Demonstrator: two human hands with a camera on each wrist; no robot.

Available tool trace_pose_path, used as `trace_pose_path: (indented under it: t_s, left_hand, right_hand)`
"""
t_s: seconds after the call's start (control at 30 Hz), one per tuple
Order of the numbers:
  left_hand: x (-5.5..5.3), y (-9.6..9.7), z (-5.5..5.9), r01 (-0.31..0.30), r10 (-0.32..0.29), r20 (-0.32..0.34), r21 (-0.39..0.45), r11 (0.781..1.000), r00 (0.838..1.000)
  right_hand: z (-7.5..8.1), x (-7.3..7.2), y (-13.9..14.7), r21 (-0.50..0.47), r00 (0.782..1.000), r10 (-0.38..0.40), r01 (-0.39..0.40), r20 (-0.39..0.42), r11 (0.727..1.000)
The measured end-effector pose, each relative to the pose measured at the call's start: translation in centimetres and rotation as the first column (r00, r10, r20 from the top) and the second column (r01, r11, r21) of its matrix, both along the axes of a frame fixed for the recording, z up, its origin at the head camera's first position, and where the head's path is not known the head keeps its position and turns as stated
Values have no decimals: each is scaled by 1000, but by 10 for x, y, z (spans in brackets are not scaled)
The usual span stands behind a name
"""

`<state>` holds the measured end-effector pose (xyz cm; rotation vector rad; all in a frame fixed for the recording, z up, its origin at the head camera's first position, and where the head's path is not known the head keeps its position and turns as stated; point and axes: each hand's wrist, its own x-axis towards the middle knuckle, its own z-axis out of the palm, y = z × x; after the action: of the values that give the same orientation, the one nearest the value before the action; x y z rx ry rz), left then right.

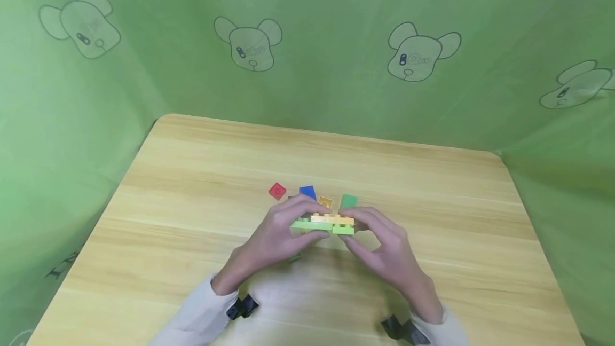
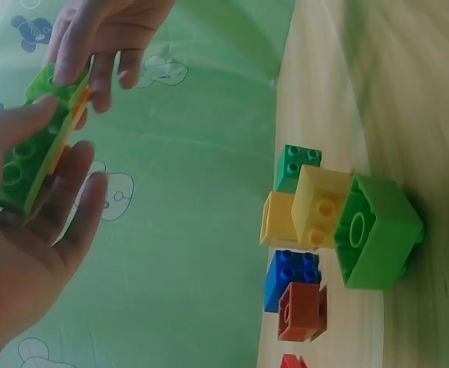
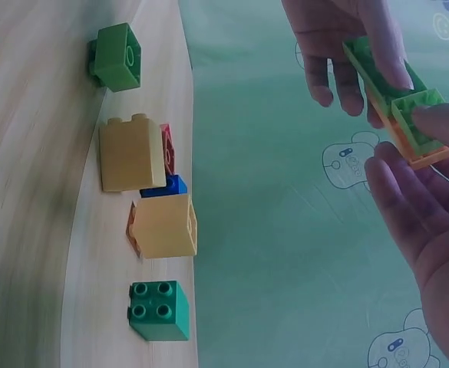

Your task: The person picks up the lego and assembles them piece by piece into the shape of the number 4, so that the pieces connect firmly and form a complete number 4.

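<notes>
Both hands hold one joined piece of toy building bricks above the table. Its lower layer is a long green brick (image 1: 312,225) beside a short lime-green brick (image 1: 343,230); an orange brick (image 1: 332,219) lies across the top of both. My left hand (image 1: 278,231) pinches the long green end, thumb below and fingers above. At the other end, my right hand (image 1: 384,239) pinches the short lime brick and the orange one between thumb and fingers. From the right wrist, the hollow underside of the short lime brick (image 3: 417,103) shows, with a thumb on it.
Loose bricks lie on the wooden table (image 1: 192,175) behind and below the hands: red (image 1: 277,191), blue (image 1: 307,192), yellow (image 1: 325,203) and teal (image 1: 348,201). A green brick (image 2: 385,238) lies closer, beside a pale yellow brick (image 2: 324,207). A green curtain (image 1: 331,105) surrounds the table.
</notes>
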<state>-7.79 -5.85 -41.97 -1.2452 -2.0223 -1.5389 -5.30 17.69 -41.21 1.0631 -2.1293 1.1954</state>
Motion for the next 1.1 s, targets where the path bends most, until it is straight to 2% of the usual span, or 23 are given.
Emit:
trace_pose_path:
  t_s: [0.17,0.6,0.83,1.1]
  left_hand:
    - [-1,3,1,-38,39,-43,33,999,998]
    - [-3,5,2,-85,86,-142,13,996,986]
    - [-4,6,1,-87,89,-162,18,996,983]
    - [-3,6,0,-95,96,-157,19,995,983]
  right_hand:
    - [1,1,-2,-7,1000,-10,10,-25,1000]
    - [0,1,-1,-13,999,-3,2,-53,1000]
    - [-1,2,-1,-12,999,-11,11,-53,1000]
    - [-1,1,0,-12,999,-13,12,-49,1000]
